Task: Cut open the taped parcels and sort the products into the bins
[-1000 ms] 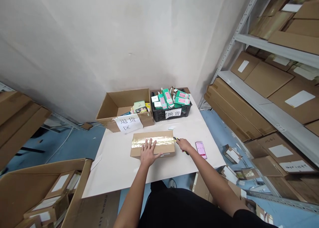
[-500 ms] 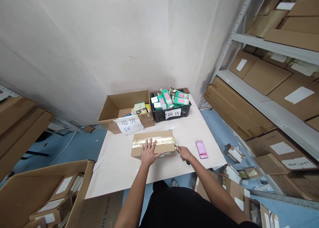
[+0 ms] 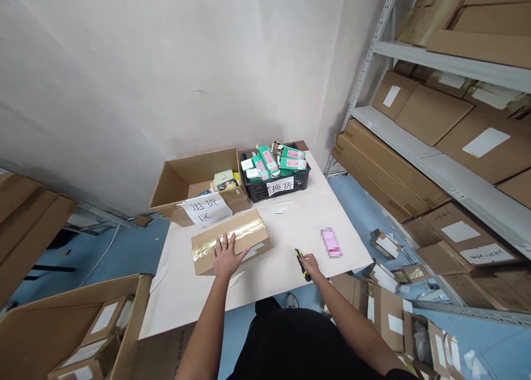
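Observation:
A taped cardboard box [image 3: 249, 233] lies on the white table [image 3: 286, 230], turned at an angle, with shiny clear tape along its top. My left hand [image 3: 225, 255] rests flat on the box's top, fingers spread over the tape's edge. To the right of the box, my right hand [image 3: 310, 264] grips a yellow and black utility knife [image 3: 302, 265] just above the table near its front edge. The knife is apart from the box. Whether its blade is out, I cannot tell.
Behind the box stand an open carton [image 3: 178, 203] with a paper sign and a black basket [image 3: 298, 186] of green-and-pink packets. A pink-screened phone [image 3: 331, 241] lies at the right. A large carton [image 3: 143, 297] stands at left; shelves [image 3: 418, 139] of boxes line the right.
The box has turned and shifted left under my left hand. My right hand and the knife have come away from the box's right end, and the knife now points more away from me.

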`<state>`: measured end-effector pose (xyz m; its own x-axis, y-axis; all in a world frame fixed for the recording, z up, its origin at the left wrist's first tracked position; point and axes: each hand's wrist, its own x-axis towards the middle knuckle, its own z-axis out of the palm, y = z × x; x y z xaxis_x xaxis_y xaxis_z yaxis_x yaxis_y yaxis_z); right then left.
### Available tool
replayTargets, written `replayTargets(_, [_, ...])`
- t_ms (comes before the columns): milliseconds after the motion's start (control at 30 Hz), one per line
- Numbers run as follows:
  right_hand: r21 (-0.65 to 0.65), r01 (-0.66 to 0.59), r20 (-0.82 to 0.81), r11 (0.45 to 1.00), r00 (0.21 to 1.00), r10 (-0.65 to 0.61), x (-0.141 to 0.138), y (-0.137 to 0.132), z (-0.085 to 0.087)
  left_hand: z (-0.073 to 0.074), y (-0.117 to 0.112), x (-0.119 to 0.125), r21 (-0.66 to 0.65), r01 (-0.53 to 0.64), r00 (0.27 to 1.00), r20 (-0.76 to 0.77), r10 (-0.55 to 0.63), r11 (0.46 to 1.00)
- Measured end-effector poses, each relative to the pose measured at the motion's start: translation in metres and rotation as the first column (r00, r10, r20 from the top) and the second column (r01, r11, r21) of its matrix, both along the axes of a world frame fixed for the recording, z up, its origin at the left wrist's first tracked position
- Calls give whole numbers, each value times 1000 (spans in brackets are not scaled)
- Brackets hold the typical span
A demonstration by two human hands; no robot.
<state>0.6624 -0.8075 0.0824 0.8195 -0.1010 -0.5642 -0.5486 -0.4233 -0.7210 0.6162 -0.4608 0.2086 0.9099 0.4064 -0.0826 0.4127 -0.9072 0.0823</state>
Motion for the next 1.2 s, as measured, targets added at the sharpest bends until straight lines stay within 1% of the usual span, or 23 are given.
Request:
replayTargets(100, [-30, -15, 52, 999, 999, 17, 35, -4, 2, 1, -1, 1, -6, -8, 1000, -7, 7, 1000])
replayTargets(167, [-119, -13, 31, 993, 999, 17, 53, -10, 4, 2, -1, 1, -6, -9, 1000, -8, 9, 1000])
replayTargets(200, [-180, -6, 6, 984, 1000, 7, 57, -14, 3, 2, -1, 0, -6, -5, 1000, -8, 5, 1000])
replayTargets(267, [-286, 7, -2, 958, 1000, -8, 53, -17, -2, 1, -1, -1, -5, 2, 1000, -2, -2, 1000])
replayTargets(300, [-305, 6, 31, 952, 1000, 3, 46, -16, -4, 1, -1, -1, -2, 5, 1000, 5, -5, 1000])
replayTargets(367, [-277, -13, 159, 961, 986, 59, 26, -2, -6, -1, -1, 0, 4, 6, 1000, 23, -6, 1000])
replayTargets(400, [-235, -35, 222, 971, 971, 89, 17, 10, -4, -3, -1, 1, 7, 3, 999, 32, -3, 1000])
replayTargets(467, [-127, -102, 347, 987, 927, 141, 4, 45, 10, -6, -2, 2, 5, -1, 999, 40, 0, 1000])
replayTargets(533, [-54, -219, 486, 974, 847, 218, 1, 91, 34, -9, -4, 2, -8, -5, 999, 35, 5, 1000])
replayTargets(567, [-49, -276, 534, 960, 805, 258, 3, 115, 48, -10, -6, 1, -14, -7, 1000, 30, 8, 1000])
replayTargets(600, [-68, -316, 560, 946, 773, 298, 6, 139, 62, -10, -8, 0, -19, -11, 1000, 25, 12, 1000])
replayTargets(633, [-105, -331, 564, 938, 757, 330, 10, 161, 75, -9, -9, -2, -25, -11, 1000, 19, 12, 1000])
replayTargets(700, [-212, -310, 510, 927, 774, 375, 17, 195, 96, -4, -8, -5, -47, 4, 1000, -6, -4, 999])
replayTargets(733, [-272, -306, 478, 912, 780, 404, 19, 206, 103, -1, -5, -5, -66, 17, 1000, -22, -18, 998])
replayTargets(767, [-329, -311, 449, 892, 779, 438, 20, 213, 107, 4, 0, -5, -93, 32, 999, -40, -36, 995])
replayTargets(833, [-416, -342, 411, 843, 756, 509, 22, 220, 107, 15, 18, -2, -156, 59, 996, -64, -70, 986])
replayTargets(900, [-462, -363, 380, 809, 744, 550, 24, 220, 102, 25, 45, 3, -193, 71, 996, -43, -81, 979])
replayTargets(967, [-482, -370, 356, 794, 746, 563, 27, 220, 97, 31, 73, 9, -189, 67, 997, -9, -70, 980])
replayTargets(1067, [-488, -369, 344, 791, 751, 563, 35, 223, 96, 29, 106, 20, -171, 56, 997, -43, -64, 984])
replayTargets(1133, [-490, -359, 338, 795, 762, 552, 41, 227, 98, 23, 116, 25, -158, 61, 993, -85, -75, 986])
replayTargets(1200, [-490, -344, 324, 801, 782, 533, 46, 231, 100, 17, 119, 29, -136, 69, 991, -101, -83, 988])
